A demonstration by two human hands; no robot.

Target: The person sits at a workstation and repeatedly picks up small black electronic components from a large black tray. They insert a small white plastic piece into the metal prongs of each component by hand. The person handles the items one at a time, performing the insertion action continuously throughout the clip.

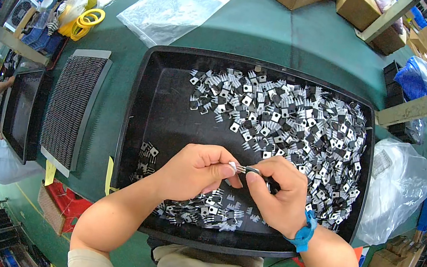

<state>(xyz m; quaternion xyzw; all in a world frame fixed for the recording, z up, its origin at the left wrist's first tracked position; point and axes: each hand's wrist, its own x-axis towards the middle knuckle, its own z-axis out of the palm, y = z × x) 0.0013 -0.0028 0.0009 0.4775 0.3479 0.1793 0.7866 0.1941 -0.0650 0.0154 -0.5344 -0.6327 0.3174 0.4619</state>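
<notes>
Both hands pinch one small finned component between them over the black tray: left hand at 9 o'clock, right hand at 3; fingertips should stay clear of its thin leads

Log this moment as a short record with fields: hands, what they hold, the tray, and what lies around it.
left hand: pinches one end of a small metal part
right hand: pinches the other end; blue wristband
black tray: heap of small finned parts on its right, small pile at left
left of tray: ribbed dark rack
behind tray: clear plastic bag
surface: green table
</notes>
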